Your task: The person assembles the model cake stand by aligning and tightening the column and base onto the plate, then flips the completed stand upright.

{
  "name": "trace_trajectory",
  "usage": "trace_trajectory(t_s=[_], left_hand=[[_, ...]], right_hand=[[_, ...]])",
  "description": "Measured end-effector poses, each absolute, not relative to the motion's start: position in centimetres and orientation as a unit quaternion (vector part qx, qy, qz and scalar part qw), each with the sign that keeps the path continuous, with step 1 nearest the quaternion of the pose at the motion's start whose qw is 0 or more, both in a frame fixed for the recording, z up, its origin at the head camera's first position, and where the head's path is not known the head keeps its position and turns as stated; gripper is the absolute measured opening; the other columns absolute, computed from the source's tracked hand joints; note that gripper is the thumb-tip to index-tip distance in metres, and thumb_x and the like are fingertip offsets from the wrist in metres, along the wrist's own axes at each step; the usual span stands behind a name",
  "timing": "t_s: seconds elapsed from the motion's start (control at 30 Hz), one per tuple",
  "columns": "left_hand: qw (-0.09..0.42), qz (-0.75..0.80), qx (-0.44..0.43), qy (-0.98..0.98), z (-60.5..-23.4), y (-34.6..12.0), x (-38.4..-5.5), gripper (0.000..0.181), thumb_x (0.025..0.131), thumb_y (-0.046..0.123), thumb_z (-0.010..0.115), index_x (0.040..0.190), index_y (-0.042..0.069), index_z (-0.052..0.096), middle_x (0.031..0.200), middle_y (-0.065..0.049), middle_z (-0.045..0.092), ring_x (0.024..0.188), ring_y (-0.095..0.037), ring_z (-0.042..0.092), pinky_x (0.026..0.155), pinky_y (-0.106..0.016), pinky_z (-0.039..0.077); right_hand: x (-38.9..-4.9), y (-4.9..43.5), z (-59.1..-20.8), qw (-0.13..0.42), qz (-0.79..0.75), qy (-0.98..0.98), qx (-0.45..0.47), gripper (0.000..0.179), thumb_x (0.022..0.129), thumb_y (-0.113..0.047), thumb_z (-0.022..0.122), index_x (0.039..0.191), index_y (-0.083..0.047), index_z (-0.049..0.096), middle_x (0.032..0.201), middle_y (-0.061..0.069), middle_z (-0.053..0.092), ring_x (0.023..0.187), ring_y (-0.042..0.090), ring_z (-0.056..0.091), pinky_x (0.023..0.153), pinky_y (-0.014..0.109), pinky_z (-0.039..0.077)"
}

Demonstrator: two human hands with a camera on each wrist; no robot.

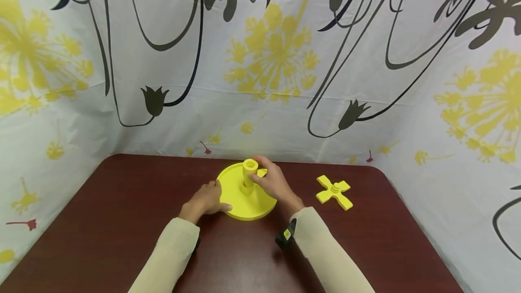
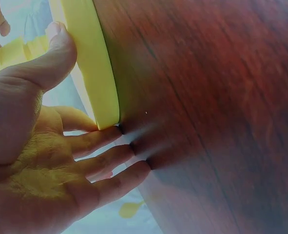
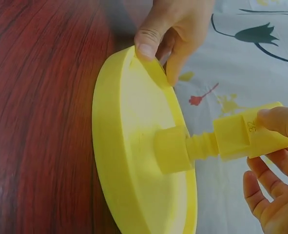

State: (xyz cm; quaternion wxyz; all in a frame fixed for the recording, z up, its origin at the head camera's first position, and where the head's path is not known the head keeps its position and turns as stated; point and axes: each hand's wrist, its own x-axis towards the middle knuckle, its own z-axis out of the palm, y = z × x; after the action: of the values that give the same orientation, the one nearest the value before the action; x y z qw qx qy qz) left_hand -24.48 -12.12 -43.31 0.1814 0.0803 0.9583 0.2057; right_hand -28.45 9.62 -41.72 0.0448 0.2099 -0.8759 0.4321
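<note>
The left hand (image 1: 205, 199) holds the yellow disc (image 1: 249, 206) by its edge in a pinching grip; the right hand (image 1: 276, 183) pinches the yellow post (image 3: 234, 138) (marked 32).

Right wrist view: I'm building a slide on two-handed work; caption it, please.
Left hand holds a yellow disc; right hand pinches a threaded yellow piece, marked 32, at the central hub.

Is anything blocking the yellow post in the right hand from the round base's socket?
Nothing visible: the yellow post has its threaded end at the socket, and the left hand holds the round base's rim.
</note>
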Motion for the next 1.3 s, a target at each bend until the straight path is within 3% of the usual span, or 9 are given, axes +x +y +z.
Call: trace_trajectory(t_s=[0.5,0.77,1.3], left_hand=[[0.177,0.202,0.082,0.96,-43.2,-12.2,-24.6,0.096,0.093,0.041,0.069,0.152,-0.014,0.018,0.155,-0.033,0.025,0.141,-0.049,0.029,0.111,-0.056,0.033],[0.179,0.201,0.08,0.96,-43.2,-12.2,-24.7,0.095,0.092,0.041,0.069,0.152,-0.013,0.019,0.155,-0.033,0.025,0.141,-0.049,0.029,0.109,-0.057,0.035],[0.189,0.193,0.082,0.959,-43.1,-12.0,-24.9,0.096,0.093,0.04,0.069,0.152,-0.014,0.017,0.157,-0.034,0.02,0.143,-0.051,0.025,0.11,-0.057,0.034]], right_hand=[[-29.0,9.0,-41.2,0.023,0.388,-0.892,0.231,0.052,0.094,-0.014,0.07,0.142,-0.007,0.053,0.128,0.011,0.064,0.116,0.028,0.061,0.095,0.045,0.051],[-28.8,8.9,-40.5,0.0,0.349,-0.904,0.248,0.053,0.093,-0.014,0.07,0.142,-0.006,0.052,0.135,0.011,0.06,0.119,0.028,0.059,0.095,0.044,0.051],[-28.9,8.5,-42.0,0.038,0.356,-0.912,0.2,0.057,0.089,-0.023,0.077,0.139,-0.005,0.055,0.126,0.012,0.065,0.11,0.032,0.063,0.091,0.043,0.052]])
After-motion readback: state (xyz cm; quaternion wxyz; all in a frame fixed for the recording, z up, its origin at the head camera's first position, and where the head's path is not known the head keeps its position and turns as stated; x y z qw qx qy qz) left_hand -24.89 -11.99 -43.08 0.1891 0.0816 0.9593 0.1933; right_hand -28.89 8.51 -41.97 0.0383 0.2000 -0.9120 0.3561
